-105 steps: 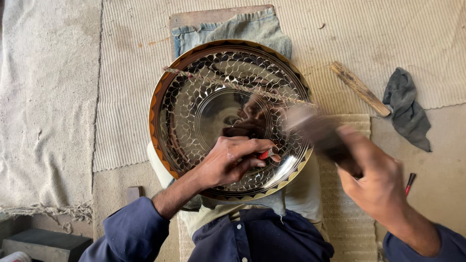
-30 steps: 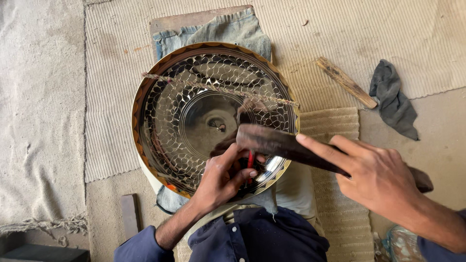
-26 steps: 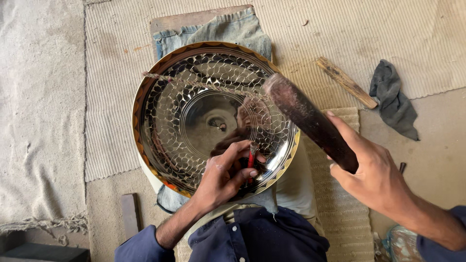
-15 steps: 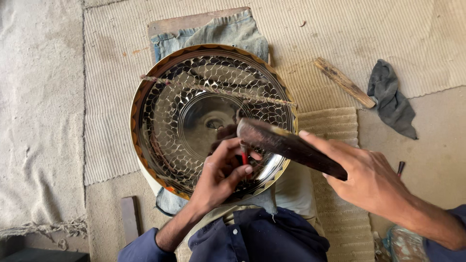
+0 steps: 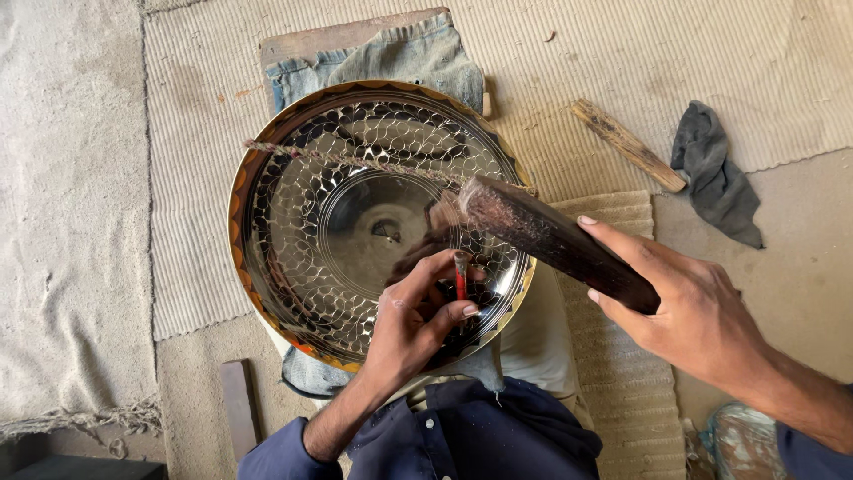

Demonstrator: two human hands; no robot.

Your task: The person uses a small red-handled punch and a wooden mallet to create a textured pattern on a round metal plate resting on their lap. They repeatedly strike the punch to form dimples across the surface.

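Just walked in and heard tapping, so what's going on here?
A person sits on floor mats with a large shiny metal tray across the lap, its rim band patterned with a scale-like design. The left hand holds a small red-handled punch upright on the tray's patterned band. The right hand grips a dark wooden mallet, its head raised just above the punch. A wooden stick and a grey rag lie on the mat nearby.

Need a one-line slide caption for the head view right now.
Left hand steadies a red punch on a patterned metal tray; right hand holds a wooden mallet above it.
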